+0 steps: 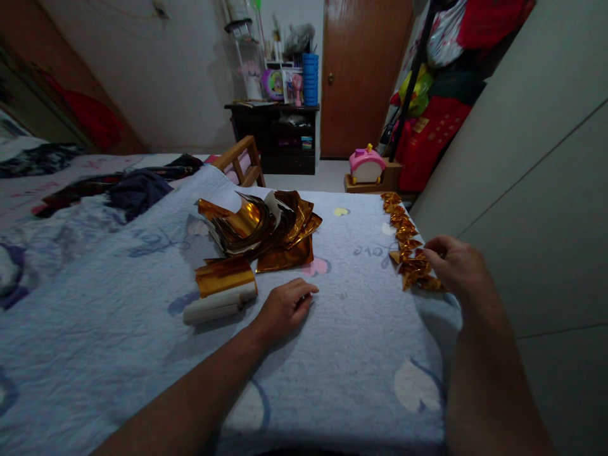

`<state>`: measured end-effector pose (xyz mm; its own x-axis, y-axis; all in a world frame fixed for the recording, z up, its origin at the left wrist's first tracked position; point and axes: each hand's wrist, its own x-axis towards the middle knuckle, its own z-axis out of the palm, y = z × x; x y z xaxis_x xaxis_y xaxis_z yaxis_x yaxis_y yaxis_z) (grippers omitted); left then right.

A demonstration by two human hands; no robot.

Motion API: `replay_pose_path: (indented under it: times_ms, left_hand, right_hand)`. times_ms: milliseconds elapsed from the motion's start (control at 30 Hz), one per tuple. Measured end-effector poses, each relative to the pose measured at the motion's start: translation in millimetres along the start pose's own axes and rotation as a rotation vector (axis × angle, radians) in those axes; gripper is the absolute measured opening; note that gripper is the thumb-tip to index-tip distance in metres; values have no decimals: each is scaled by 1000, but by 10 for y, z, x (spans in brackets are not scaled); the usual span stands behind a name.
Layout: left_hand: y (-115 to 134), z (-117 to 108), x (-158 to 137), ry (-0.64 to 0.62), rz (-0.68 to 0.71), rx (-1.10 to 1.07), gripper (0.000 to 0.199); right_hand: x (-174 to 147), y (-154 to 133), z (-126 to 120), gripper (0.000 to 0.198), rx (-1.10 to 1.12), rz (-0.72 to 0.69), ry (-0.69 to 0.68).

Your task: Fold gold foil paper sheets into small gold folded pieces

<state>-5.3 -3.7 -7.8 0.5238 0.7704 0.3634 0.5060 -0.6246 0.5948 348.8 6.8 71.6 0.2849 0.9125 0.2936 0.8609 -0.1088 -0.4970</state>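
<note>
My left hand (289, 306) rests on the light-blue quilt, its fingers loosely bent and apart, with nothing in them. At the right edge of the quilt, my right hand (460, 265) has its thumb and forefinger brought together beside a row of folded gold foil papers (407, 244). Whatever sits between those fingertips is too small to make out. A fanned, curved stack of gold foil sheets (247, 221) lies beyond my left hand. Closer to that hand is a rolled bundle of paper (219, 304), pale outside, with a gold sheet (226, 278) against it.
The quilt (351, 354) covers the bed-like surface. Rumpled dark clothes (140, 190) lie at the left. A tall pale cabinet (546, 190) stands close on the right. Past the far edge are a wooden chair (242, 158), a pink toy (367, 166) and a dark shelf unit (275, 142).
</note>
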Motion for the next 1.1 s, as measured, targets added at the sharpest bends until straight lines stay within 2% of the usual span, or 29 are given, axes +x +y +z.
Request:
replay_pose_path:
  times_ms: [133,267,433,733,800,900,1000,1067,1100]
  left_hand:
    - [8,-6,-4,4,7,-7,24]
    - [21,-9,-2,17,19,-5,24]
    - [67,-23,13,48,52,-7,25]
    - [115,-98,15,183,96,129,20]
    - [141,-119,30,127,100,210,20]
    - [239,-188,65,-58,75,377,16]
    - [358,-350,58,-197,34,507,18]
    - [389,-517,0,-236,12,557,22]
    - [379,-614,-46,-211,-5,572,24]
  right_hand:
    - [-152,-522,313,10,220,-248,-114]
    - [-378,-867,758,13,229,-430,-302]
    - [-549,-887,1108,16,136,-457,-377]
    - [-575,-809,1236,20,90,-440,-372]
    - [-570,-782,1248,20,91,-445,-364]
    - [-561,-745,1263,18,94,-455,-348]
    - [-550,-726,1272,17,90,-461,-349]
    - [-544,-720,1275,17,86,-461,-349]
    - [-541,-717,1277,17,83,-460,-349]
